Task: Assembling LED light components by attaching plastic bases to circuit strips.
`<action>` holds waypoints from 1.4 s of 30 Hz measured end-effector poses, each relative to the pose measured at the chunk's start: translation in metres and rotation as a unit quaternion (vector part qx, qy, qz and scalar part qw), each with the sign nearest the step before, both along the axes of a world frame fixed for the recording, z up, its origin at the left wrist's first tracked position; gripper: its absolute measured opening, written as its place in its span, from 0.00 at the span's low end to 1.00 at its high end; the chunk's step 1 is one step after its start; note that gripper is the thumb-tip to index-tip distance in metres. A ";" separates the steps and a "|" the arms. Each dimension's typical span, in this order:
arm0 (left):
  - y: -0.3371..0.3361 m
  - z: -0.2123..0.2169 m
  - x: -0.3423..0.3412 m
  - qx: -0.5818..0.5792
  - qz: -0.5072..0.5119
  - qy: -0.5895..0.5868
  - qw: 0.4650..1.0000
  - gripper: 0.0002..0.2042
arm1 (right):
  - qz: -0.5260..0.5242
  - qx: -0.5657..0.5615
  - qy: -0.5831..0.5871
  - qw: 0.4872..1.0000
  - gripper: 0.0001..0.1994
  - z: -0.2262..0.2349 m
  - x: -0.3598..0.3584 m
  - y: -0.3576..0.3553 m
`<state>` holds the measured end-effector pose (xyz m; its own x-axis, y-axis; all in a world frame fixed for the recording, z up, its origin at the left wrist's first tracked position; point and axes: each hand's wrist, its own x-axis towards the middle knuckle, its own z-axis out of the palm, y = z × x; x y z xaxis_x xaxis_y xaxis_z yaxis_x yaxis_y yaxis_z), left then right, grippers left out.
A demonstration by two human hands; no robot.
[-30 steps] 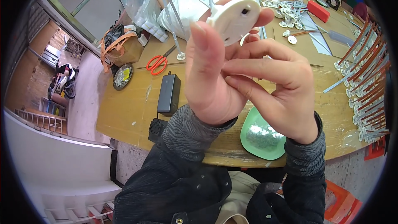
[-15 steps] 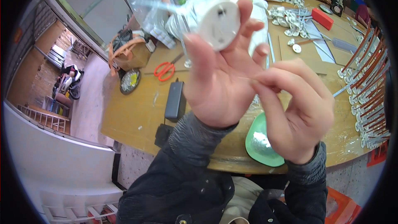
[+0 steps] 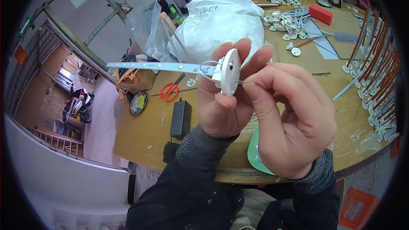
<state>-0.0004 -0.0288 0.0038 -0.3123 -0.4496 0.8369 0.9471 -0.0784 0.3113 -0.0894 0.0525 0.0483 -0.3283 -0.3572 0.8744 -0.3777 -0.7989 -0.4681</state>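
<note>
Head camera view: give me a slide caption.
Left hand holding a white disc with an LED strip attached, right hand pinching a small thin piece at the disc's face.

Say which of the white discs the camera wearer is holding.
The white disc standing on edge in the left hand, with a pale LED strip reaching out leftward; the other discs in view rest on the table.

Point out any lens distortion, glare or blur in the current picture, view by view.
Head view: the fisheye bows the edge of the table and leaves black corners; head view: the left hand, right hand and white disc look fairly sharp; head view: pale glare flecks the table's right side; head view: the clear sliver in the right hand's pinch is hard to make out.
</note>
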 end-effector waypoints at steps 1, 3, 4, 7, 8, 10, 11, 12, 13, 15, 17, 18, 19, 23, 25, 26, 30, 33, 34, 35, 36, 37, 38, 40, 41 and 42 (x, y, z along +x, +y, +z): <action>0.001 -0.001 -0.002 0.012 0.003 0.013 1.000 0.37 | -0.001 -0.001 0.000 1.000 0.07 0.000 -0.001 -0.001; 0.000 -0.001 0.002 0.009 0.004 0.001 1.000 0.38 | -0.013 -0.001 0.023 1.000 0.07 0.000 -0.001 -0.002; -0.001 -0.001 0.004 0.009 0.004 -0.009 1.000 0.38 | -0.012 -0.002 0.021 1.000 0.07 0.000 0.000 -0.002; -0.001 -0.001 0.002 0.002 0.009 0.001 1.000 0.37 | -0.010 0.005 0.026 1.000 0.07 0.000 -0.001 -0.003; -0.002 -0.001 0.001 0.003 0.009 0.000 1.000 0.37 | -0.008 -0.003 0.027 1.000 0.07 0.000 -0.002 -0.004; -0.003 -0.002 0.001 -0.002 0.040 -0.001 0.999 0.38 | -0.006 -0.010 0.027 1.000 0.07 -0.001 -0.003 -0.004; -0.003 -0.002 0.001 -0.001 0.040 -0.001 0.999 0.38 | -0.001 -0.010 0.031 0.999 0.08 0.000 -0.004 -0.003; -0.003 -0.001 0.001 -0.011 0.049 -0.004 0.999 0.38 | 0.004 -0.010 0.036 0.999 0.08 0.000 -0.005 -0.002; -0.004 -0.001 0.001 -0.022 0.057 -0.007 0.998 0.39 | 0.005 -0.010 0.036 0.999 0.08 -0.001 -0.005 -0.002; -0.007 -0.001 0.001 -0.031 0.046 -0.003 0.998 0.40 | 0.011 -0.011 0.026 1.000 0.08 -0.002 -0.005 -0.003; -0.008 -0.001 0.002 -0.042 0.036 0.002 0.998 0.40 | 0.016 -0.023 0.034 0.999 0.08 -0.001 -0.004 -0.003; -0.007 -0.001 0.001 -0.036 0.011 0.013 0.999 0.39 | 0.021 -0.035 0.041 0.998 0.08 0.000 -0.003 -0.003; -0.006 -0.001 0.002 -0.030 -0.015 0.025 0.999 0.38 | 0.022 -0.036 0.042 0.998 0.08 0.002 -0.004 -0.002; 0.009 0.008 0.005 0.130 0.062 -0.042 0.989 0.35 | 0.066 0.050 0.035 0.996 0.08 0.004 -0.009 -0.001; 0.009 0.010 0.008 0.132 0.064 -0.053 0.988 0.35 | 0.127 0.072 0.013 0.989 0.08 -0.001 -0.015 -0.006; 0.009 0.011 0.007 0.135 0.062 -0.067 0.987 0.35 | 0.125 0.073 0.016 0.989 0.08 -0.001 -0.015 -0.005; 0.011 0.015 0.008 0.104 0.090 -0.074 0.988 0.33 | 0.106 0.078 0.009 0.991 0.07 -0.001 -0.014 -0.004; 0.008 0.015 0.007 0.072 0.084 -0.064 0.992 0.33 | 0.095 0.078 0.022 0.992 0.07 0.001 -0.015 -0.002; 0.007 0.014 0.006 0.072 0.082 -0.063 0.992 0.33 | 0.092 0.081 0.027 0.992 0.07 0.001 -0.016 -0.001; 0.006 0.013 0.006 0.057 0.089 -0.061 0.993 0.32 | 0.093 0.081 0.027 0.992 0.07 0.001 -0.016 -0.002; 0.006 0.012 0.006 0.042 0.095 -0.059 0.993 0.32 | 0.087 0.072 0.028 0.993 0.07 0.000 -0.015 -0.003; 0.005 0.012 0.006 0.041 0.096 -0.059 0.993 0.32 | 0.081 0.063 0.029 0.994 0.06 0.000 -0.015 -0.004; 0.005 0.011 0.005 0.035 0.097 -0.057 0.993 0.32 | 0.080 0.063 0.029 0.994 0.06 0.000 -0.015 -0.004; 0.006 0.011 0.004 0.029 0.096 -0.055 0.993 0.32 | 0.040 0.063 0.053 0.996 0.05 0.000 -0.016 -0.003; 0.010 0.011 0.003 0.046 0.109 -0.068 0.991 0.33 | 0.038 0.063 0.053 0.996 0.05 -0.001 -0.016 -0.003; 0.011 0.011 0.002 0.062 0.122 -0.081 0.987 0.33 | 0.025 0.046 0.054 0.997 0.05 -0.001 -0.015 -0.003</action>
<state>0.0017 -0.0174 0.0150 -0.3066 -0.6246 0.7182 0.8810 0.0993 0.4625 -0.1045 0.0491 0.0473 -0.2129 -0.4519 0.8663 -0.3906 -0.7733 -0.4994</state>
